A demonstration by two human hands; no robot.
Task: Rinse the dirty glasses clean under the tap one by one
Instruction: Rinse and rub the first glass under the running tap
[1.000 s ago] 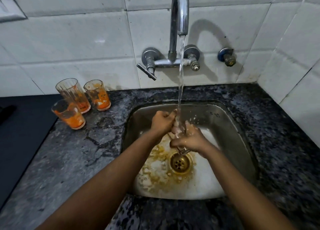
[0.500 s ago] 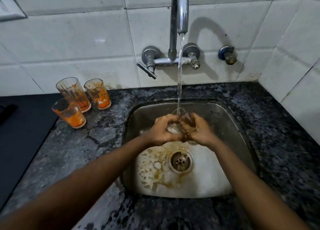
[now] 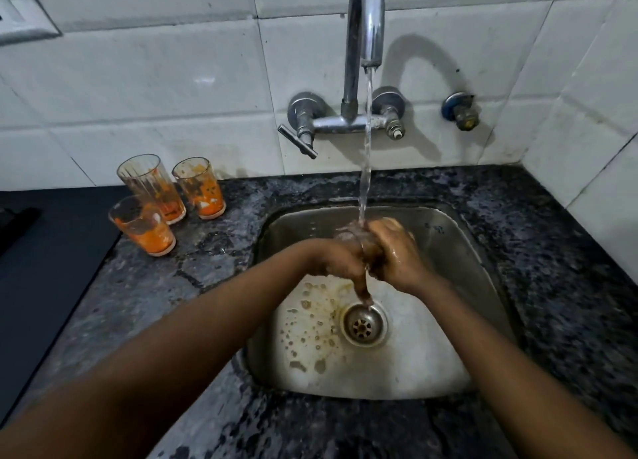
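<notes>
Water runs from the chrome tap (image 3: 366, 23) into a clear glass (image 3: 352, 232) held over the steel sink (image 3: 459, 251). My left hand (image 3: 340, 263) and my right hand (image 3: 393, 251) both wrap round the glass, which is mostly hidden by the fingers; only its wet rim shows under the stream. Three dirty glasses with orange residue stand on the counter at the left: a tall one (image 3: 150, 185), one beside it (image 3: 200, 187) and a nearer one (image 3: 143, 225).
The sink floor holds brownish foamy water around the drain (image 3: 362, 325). Dark speckled stone counter (image 3: 155, 286) surrounds the sink. A black surface (image 3: 41, 251) lies at far left. White tiled walls stand behind and to the right.
Both hands with the glass have risen from near the drain to higher under the stream. The orange stain on the sink floor has thinned.
</notes>
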